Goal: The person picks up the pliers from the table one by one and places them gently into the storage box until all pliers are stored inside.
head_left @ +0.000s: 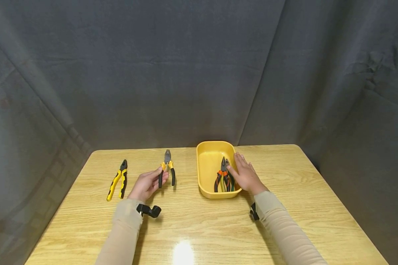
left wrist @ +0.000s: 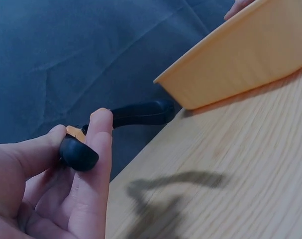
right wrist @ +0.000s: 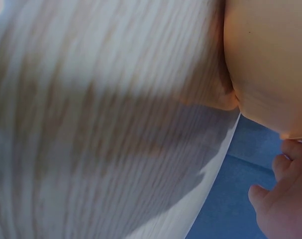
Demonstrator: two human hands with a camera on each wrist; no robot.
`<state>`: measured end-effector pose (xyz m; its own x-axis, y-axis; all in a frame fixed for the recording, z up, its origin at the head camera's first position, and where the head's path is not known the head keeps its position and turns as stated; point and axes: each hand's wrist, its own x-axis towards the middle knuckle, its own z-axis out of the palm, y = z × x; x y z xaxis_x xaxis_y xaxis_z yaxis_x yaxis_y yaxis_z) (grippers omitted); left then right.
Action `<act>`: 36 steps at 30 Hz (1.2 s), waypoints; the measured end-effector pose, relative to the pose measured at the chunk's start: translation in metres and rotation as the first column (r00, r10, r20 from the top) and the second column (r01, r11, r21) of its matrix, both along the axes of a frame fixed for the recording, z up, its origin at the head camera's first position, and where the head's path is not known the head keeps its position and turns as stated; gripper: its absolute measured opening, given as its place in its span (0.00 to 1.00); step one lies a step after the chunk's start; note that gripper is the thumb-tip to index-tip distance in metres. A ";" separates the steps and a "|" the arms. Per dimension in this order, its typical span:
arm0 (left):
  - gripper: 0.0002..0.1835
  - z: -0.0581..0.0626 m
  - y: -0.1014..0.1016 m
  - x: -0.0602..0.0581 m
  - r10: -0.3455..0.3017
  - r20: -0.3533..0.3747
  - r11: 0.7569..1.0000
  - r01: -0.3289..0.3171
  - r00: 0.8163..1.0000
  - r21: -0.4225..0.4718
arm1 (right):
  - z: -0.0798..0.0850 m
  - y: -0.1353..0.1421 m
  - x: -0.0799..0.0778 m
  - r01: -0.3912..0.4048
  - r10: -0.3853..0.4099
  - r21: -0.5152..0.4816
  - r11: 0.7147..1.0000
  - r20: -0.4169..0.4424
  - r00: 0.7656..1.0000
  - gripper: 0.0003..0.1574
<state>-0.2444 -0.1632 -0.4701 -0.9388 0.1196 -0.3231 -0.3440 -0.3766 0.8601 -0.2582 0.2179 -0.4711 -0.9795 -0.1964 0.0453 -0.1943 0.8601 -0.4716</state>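
Note:
In the head view my left hand (head_left: pixel 149 184) pinches one handle of combination pliers (head_left: pixel 167 157) with black and yellow grips. Their jaws point away from me and the handles are spread. The left wrist view shows the black handle end (left wrist: pixel 79 153) between thumb and fingers, with the pliers raised above the table. My right hand (head_left: pixel 247 177) rests on the right rim of a yellow plastic bin (head_left: pixel 205 192), its fingers extended along the outside and the thumb reaching over the rim. Inside the bin lie orange-and-black pliers (head_left: pixel 217 181), partly overlapping other pliers.
Another pair of yellow-and-black pliers (head_left: pixel 122 180) lies on the wooden table (head_left: pixel 199 221) left of my left hand. A dark grey curtain (head_left: pixel 152 73) hangs behind the table and along its sides.

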 end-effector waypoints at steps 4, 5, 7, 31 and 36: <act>0.21 0.001 0.005 0.000 -0.008 -0.006 1.000 0.008 1.000 0.007 | 0.001 0.000 0.000 -0.001 0.001 0.007 1.000 0.001 1.000 0.47; 0.22 0.001 0.006 0.000 -0.011 -0.008 1.000 0.011 1.000 0.008 | 0.001 0.000 0.000 -0.001 0.001 0.008 1.000 0.000 1.000 0.47; 0.24 0.002 0.008 0.001 -0.017 -0.012 1.000 0.017 1.000 0.010 | 0.001 0.000 0.000 -0.005 0.005 0.007 1.000 0.000 1.000 0.47; 0.23 0.014 0.041 -0.001 -0.065 -0.044 0.997 0.066 0.997 0.032 | 0.001 -0.001 -0.003 -0.009 0.009 0.011 1.000 -0.002 1.000 0.47; 0.22 0.014 0.049 -0.001 -0.056 -0.045 0.998 0.057 0.997 0.024 | 0.002 -0.002 -0.003 -0.009 0.009 0.014 1.000 -0.004 1.000 0.47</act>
<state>-0.2458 -0.1142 -0.4557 -0.9436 0.1802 -0.2778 -0.3273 -0.3795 0.8654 -0.2614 0.2162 -0.4693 -0.9775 -0.2057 0.0459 -0.2036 0.8650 -0.4586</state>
